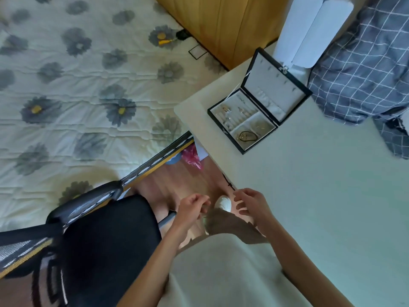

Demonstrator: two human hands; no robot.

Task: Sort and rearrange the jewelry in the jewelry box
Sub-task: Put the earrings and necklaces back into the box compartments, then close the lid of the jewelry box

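A black jewelry box (225,130) stands open on the pale table (321,185), its lid (276,85) upright behind it. Grey compartments hold rings and small pieces on the left, a dark cord necklace (247,136) at the front and a thin gold chain (261,125) beside it. My left hand (192,207) hovers off the table's near corner with fingers loosely curled, nothing visible in it. My right hand (250,201) hangs at the table's edge, fingers spread and empty. Both hands are well short of the box. A thin dark string (228,181) lies along the table edge near my right hand.
A black mesh office chair (99,229) stands at the lower left. A bed with a flower-patterned quilt (88,85) fills the left side. A checked grey cloth (365,69) lies at the table's far right, and a white folded item (309,32) stands behind the box. A white shoe (223,203) shows on the floor.
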